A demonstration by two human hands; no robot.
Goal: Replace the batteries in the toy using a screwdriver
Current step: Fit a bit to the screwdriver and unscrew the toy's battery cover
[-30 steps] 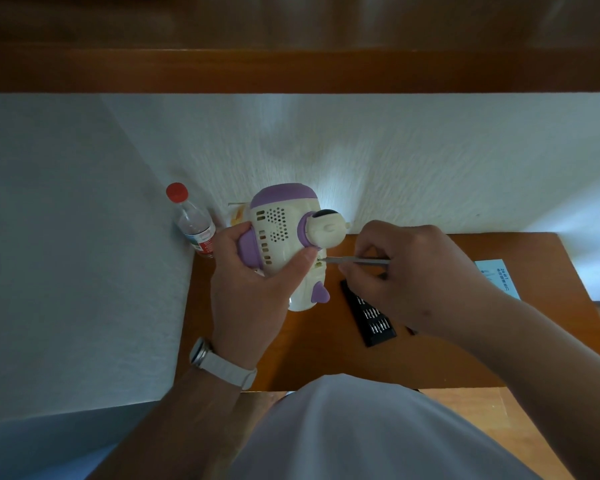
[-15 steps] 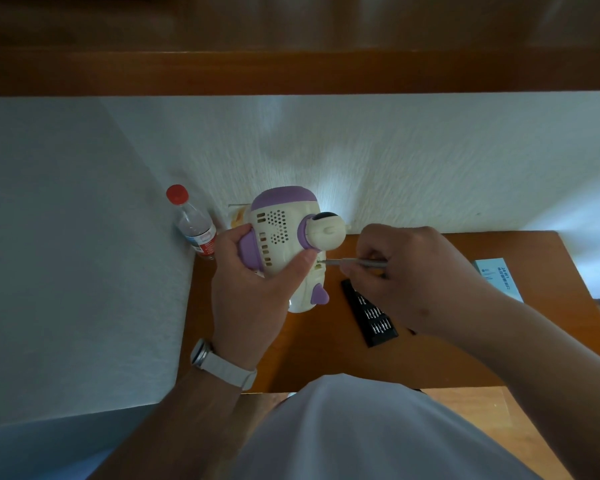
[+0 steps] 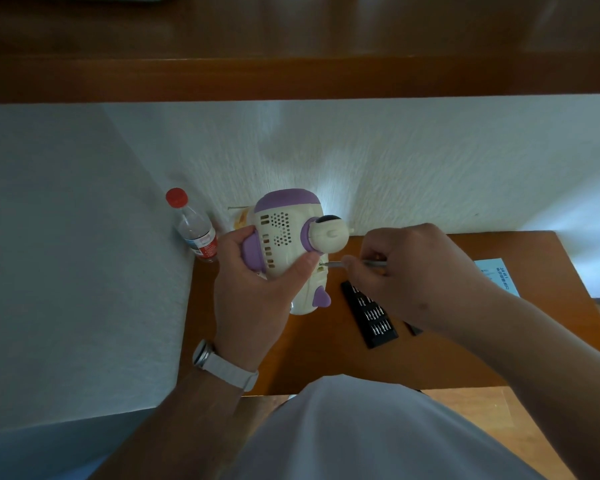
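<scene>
A cream and purple toy [image 3: 284, 233] with speaker holes is held above the brown table [image 3: 326, 355]. My left hand [image 3: 257, 289] grips its body from the left, thumb pressed on the underside. My right hand [image 3: 406, 271] pinches a thin silver screwdriver [image 3: 336, 264], whose tip sits against the toy just right of my left thumb. The handle end is hidden inside my fingers.
A black bit tray [image 3: 371, 315] lies on the table under my right hand. A clear bottle with a red cap [image 3: 194, 230] stands in the wall corner at left. A light blue card [image 3: 496, 275] lies at the right. White walls close the left and back.
Both hands hold nearly the same place. My right fingers have shifted slightly along the screwdriver, whose tip stays on the toy.
</scene>
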